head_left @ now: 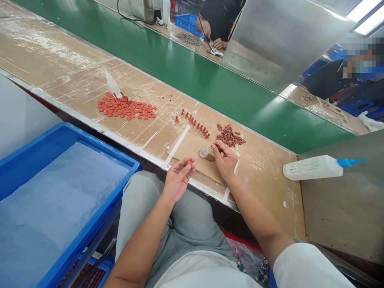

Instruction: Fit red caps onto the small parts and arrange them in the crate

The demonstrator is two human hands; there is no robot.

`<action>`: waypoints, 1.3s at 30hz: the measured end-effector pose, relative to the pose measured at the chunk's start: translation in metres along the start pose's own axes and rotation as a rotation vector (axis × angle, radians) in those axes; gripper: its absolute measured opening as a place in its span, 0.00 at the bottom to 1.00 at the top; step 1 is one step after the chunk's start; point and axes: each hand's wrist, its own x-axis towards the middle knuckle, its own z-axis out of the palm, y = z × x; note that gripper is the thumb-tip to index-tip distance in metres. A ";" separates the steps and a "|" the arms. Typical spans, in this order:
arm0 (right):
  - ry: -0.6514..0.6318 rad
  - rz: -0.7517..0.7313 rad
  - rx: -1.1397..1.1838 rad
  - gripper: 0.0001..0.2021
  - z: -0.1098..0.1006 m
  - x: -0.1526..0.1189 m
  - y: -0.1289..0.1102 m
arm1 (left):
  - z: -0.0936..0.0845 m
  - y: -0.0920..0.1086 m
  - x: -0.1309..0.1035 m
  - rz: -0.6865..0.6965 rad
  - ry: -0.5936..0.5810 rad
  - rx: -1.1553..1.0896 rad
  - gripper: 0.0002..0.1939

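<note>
My left hand [179,176] pinches a small red disc [189,162] above the table's front edge. My right hand [224,159] has its fingers closed on a small red part [215,145], beside a pile of red and dark parts [230,135]. Between the hands a small clear round container [204,153] sits on a cardboard sheet [186,149]. Behind it runs a slanting row of upright red parts [198,125]. Many flat red discs [120,107] lie spread farther left, with a white nozzle-tipped bottle [113,85] at their back.
A white bottle with a blue tip [313,168] lies at the right by a metal panel [345,204]. A large blue tray [132,165] stands at the lower left. A green belt [180,64] runs behind the table; across it a person's hands [219,43] work near small parts.
</note>
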 end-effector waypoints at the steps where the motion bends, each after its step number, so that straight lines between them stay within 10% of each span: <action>1: -0.014 -0.028 -0.025 0.14 0.000 0.000 -0.001 | 0.000 -0.001 0.000 0.004 0.001 0.006 0.15; 39: -0.106 -0.188 -0.087 0.08 0.001 0.002 -0.002 | 0.003 -0.002 -0.001 -0.009 0.017 -0.018 0.14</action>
